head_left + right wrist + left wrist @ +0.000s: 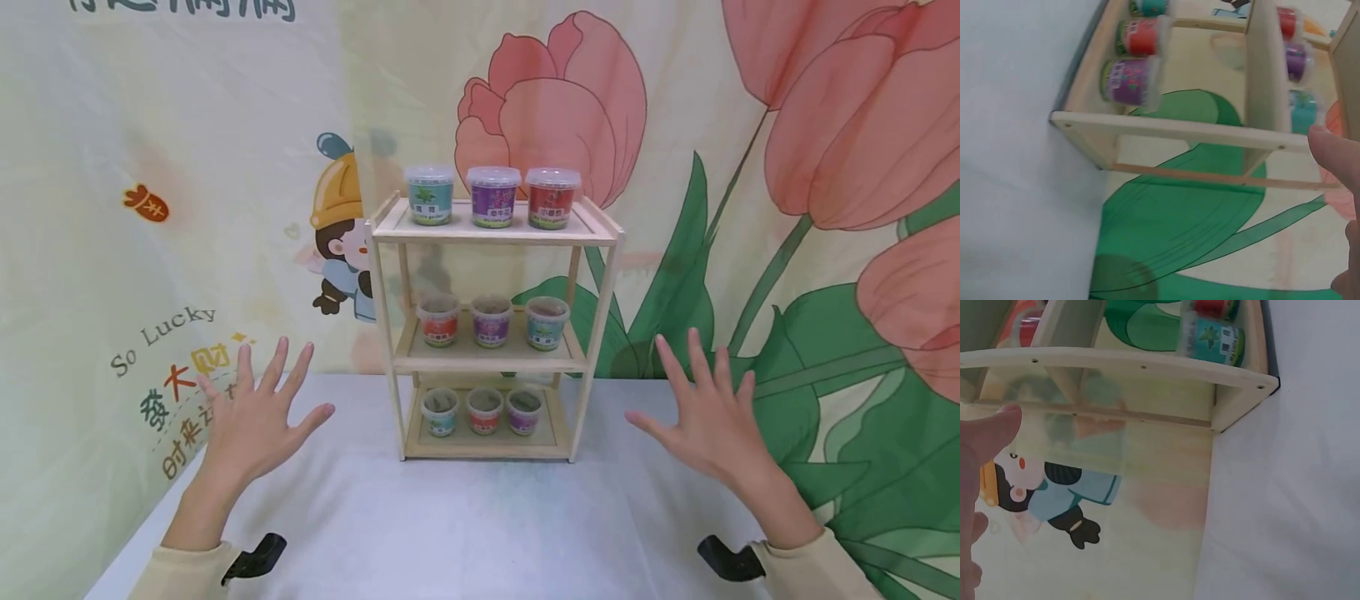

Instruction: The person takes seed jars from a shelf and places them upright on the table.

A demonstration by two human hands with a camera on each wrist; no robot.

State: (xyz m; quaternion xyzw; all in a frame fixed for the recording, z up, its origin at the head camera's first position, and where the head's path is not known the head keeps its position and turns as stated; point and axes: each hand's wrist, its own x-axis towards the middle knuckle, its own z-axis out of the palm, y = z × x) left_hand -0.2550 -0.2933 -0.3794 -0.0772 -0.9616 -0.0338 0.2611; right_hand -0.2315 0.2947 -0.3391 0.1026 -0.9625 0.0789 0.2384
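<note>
Head view. The left hand (258, 417) and right hand (705, 417) are raised over the white table (480, 533), backs toward the camera, fingers spread and straight, holding nothing. Between them — apart from both — stands a three-tier wooden shelf (487, 364). Reading from the left hand toward the right, the top tier, higher than either hand, carries the top teal cup (431, 200), top purple cup (494, 200) and top red cup (552, 202), all with clear lids. The middle tier carries the middle red cup (438, 325), middle purple cup (491, 325) and middle teal cup (547, 327); the bottom tier, the bottom teal cup (440, 417), bottom red cup (484, 415) and bottom purple cup (523, 417). A backdrop (558, 125) printed with tulips hangs beyond the hands.

Left wrist view. Only the left thumb (997, 428) and some fingertips (975, 575) enter; the spread of the whole hand cannot be told here. The shelf's side frame lies beyond the thumb, the bottom teal cup behind that frame.

Right wrist view. The right thumb (1335, 153) points toward the shelf, its tip appearing just beside the middle teal cup; the other fingers are mostly out of frame. The bottom purple cup lies farther from the thumb, toward the table.
</note>
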